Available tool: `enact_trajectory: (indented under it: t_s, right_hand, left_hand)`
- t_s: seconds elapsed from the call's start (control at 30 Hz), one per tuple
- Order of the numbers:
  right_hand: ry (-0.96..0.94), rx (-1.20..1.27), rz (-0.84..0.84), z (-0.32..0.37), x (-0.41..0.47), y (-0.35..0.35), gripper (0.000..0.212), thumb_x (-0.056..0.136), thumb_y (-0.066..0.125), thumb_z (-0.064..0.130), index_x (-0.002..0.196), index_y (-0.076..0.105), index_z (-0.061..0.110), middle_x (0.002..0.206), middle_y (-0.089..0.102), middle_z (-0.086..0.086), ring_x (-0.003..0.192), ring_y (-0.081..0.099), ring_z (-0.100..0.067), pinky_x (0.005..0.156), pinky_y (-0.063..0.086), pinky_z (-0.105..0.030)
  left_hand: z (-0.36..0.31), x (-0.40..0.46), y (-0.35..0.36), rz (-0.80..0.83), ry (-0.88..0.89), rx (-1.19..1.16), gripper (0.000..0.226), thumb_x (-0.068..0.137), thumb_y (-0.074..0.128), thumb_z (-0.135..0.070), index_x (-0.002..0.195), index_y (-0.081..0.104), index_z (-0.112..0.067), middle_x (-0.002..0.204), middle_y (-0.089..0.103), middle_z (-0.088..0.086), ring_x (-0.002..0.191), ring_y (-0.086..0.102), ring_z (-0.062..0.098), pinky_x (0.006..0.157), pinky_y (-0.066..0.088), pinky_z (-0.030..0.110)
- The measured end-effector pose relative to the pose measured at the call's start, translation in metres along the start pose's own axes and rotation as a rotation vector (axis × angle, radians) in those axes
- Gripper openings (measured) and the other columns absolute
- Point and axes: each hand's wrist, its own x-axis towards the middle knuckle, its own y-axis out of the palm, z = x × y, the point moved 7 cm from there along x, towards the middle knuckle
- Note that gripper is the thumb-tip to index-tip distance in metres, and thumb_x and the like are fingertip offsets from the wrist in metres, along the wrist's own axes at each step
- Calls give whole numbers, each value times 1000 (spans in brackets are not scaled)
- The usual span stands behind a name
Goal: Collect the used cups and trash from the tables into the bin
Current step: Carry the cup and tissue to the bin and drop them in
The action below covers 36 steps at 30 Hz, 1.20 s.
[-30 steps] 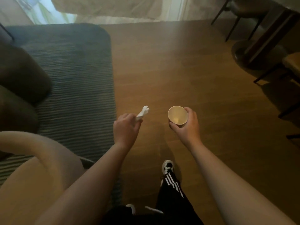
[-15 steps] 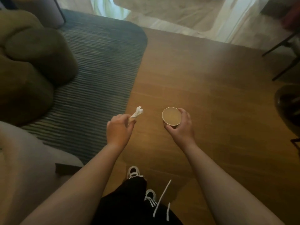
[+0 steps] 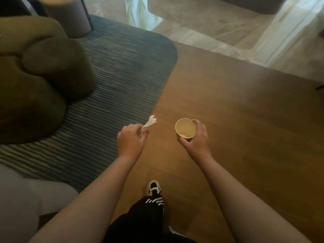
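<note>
My left hand [image 3: 130,142] pinches a crumpled white paper napkin [image 3: 149,124], whose end sticks up past my fingers. My right hand [image 3: 195,137] grips a paper cup [image 3: 185,128] from its right side and below, fingers curled round the wall. The cup is held upright, and a small pale residue lies at its bottom. Both hands are held out in front of me at waist height above the wooden floor. No bin is in view.
A dark striped rug [image 3: 112,81] covers the floor on the left, with a brown rounded armchair [image 3: 40,74] on it. A pale seat [image 3: 19,202] is at lower left. The wood floor [image 3: 236,120] runs ahead to a lighter stone floor [image 3: 219,27].
I have walked and turned left: the armchair and rug have come further into view, and the chairs and table at the right have left it. Both hands still hold the same things.
</note>
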Motion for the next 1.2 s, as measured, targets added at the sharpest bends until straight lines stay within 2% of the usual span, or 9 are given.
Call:
enact_trajectory:
  t_s: [0.13,0.3,0.57,0.73,0.93,1.2]
  right_hand:
    - [4,-5,-13,2,69,-8,76,74,78,33,138,38,20,135,45,1,118,46,-16,92,38,-25]
    - [17,-13,-41,-7,144,-30,75,73,78,34,136,40,21,132,46,3,114,47,-14,86,37,-23]
    - [18,-4,-59,-47,288,-66,75,74,78,32,137,40,19,132,46,2,115,46,-14,87,34,-22]
    - [5,0,-50,-81,414,-114,75,73,78,31,137,40,18,132,46,1,115,47,-15,91,37,-23]
    - [30,15,-84,-119,527,-177,76,74,79,30,138,39,17,134,45,0,118,46,-17,93,37,-25]
    - [76,33,-86,-166,640,-202,77,75,78,30,138,37,18,135,44,1,118,45,-16,91,34,-23]
  left_hand:
    - [-22,68,15,11,5,-9,19,88,61,-34,93,67,-16,88,65,0,86,54,20,79,44,42]
    - [-60,139,43,31,30,-10,19,88,60,-35,92,66,-18,87,64,-2,85,52,18,78,44,42]
    - [-117,256,116,21,24,-9,19,88,60,-34,93,67,-17,90,65,0,87,54,21,79,44,42]
    - [-189,354,176,12,15,2,21,89,58,-37,95,67,-18,92,66,-1,88,54,20,81,45,43]
    - [-275,447,227,-23,56,-4,20,90,58,-35,94,66,-18,90,65,-2,84,51,15,78,45,42]
    - [-337,548,301,3,89,26,20,89,60,-37,92,67,-19,89,64,-4,82,49,13,75,41,37]
